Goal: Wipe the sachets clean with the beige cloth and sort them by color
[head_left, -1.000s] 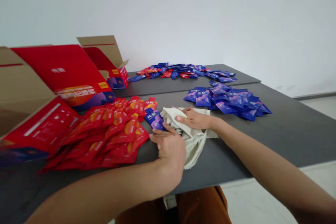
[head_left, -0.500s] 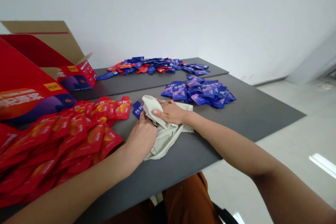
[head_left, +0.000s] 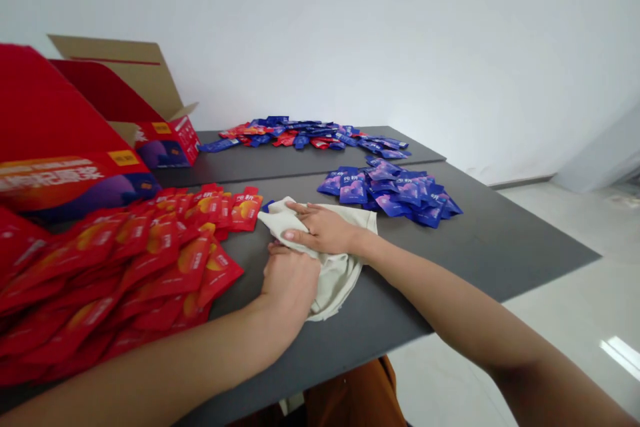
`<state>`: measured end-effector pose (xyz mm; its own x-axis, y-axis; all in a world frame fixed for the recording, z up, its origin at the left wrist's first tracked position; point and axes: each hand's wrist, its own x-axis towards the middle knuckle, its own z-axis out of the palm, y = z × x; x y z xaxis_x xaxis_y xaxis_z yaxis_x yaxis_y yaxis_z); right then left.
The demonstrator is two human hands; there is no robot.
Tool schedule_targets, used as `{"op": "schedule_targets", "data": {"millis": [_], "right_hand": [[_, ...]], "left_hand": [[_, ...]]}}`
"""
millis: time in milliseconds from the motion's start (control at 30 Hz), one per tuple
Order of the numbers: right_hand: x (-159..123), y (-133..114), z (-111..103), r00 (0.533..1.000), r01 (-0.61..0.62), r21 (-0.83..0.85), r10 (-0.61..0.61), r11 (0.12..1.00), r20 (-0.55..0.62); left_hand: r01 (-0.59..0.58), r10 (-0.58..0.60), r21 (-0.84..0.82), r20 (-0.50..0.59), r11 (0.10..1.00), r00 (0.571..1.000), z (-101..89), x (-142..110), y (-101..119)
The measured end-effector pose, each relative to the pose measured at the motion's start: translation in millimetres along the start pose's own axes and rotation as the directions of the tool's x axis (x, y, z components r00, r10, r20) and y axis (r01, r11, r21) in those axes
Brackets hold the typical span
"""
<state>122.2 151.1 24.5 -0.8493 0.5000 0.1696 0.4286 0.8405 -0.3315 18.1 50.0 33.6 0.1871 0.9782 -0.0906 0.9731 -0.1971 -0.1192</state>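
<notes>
A cream cloth (head_left: 336,283) lies crumpled on the grey table. My right hand (head_left: 323,228) grips it from above, its fingers spread and pressing on the folds. My left hand (head_left: 293,280) is closed at the cloth's near left edge, with its fingertips tucked out of sight. A small corner of a blue sachet (head_left: 268,205) peeks out beyond the cloth; the rest is covered. Left of my hands is a big heap of red sachets (head_left: 145,260). A pile of purple-blue sachets (head_left: 395,190) lies beyond my right hand.
Two open red cardboard boxes stand on the left, the near box (head_left: 65,167) in front of the far box (head_left: 167,143). Mixed red and blue packets (head_left: 305,132) are spread along the back table by the wall. The table's edge (head_left: 540,273) runs along the right.
The cloth has moved over the blue sachet, which now barely shows. My left fingertips have gone from the sachet's edge to beneath the cloth. The view has turned slightly left.
</notes>
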Motion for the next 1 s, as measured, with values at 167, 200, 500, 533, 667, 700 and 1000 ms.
{"op": "schedule_targets", "data": {"millis": [167,200,500,533,667,700,1000], "right_hand": [[19,18,12,0.993,-0.115,0.008,0.114,0.993,0.019],[17,23,9,0.989,-0.144,0.019,0.143,0.989,0.029],[-29,13,-24,0.996,-0.047,0.117,0.038,0.992,0.075],[-27,8,-20,0.998,-0.003,0.104,-0.003,0.995,0.062],[-5,-2,-2,1.000,0.024,0.051,-0.024,0.998,0.007],[2,0,2,1.000,0.013,0.044,-0.013,0.999,-0.001],[4,20,5,0.991,-0.133,-0.029,0.133,0.991,0.017]], "left_hand": [[0.041,-0.042,0.156,0.006,0.987,0.999,-5.7,0,7],[0.057,-0.056,0.177,-0.008,0.983,0.998,-5.1,-1,8],[0.034,-0.022,0.178,-0.067,0.984,0.998,-1.6,-7,4],[0.036,-0.028,0.161,-0.049,0.986,0.998,-4.0,-7,5],[0.049,-0.056,0.127,0.048,0.991,0.997,-11.3,-3,11],[0.050,-0.057,0.127,0.049,0.991,0.997,-11.4,-1,12],[0.034,-0.036,0.172,0.007,0.984,0.999,-7.4,-1,12]]}}
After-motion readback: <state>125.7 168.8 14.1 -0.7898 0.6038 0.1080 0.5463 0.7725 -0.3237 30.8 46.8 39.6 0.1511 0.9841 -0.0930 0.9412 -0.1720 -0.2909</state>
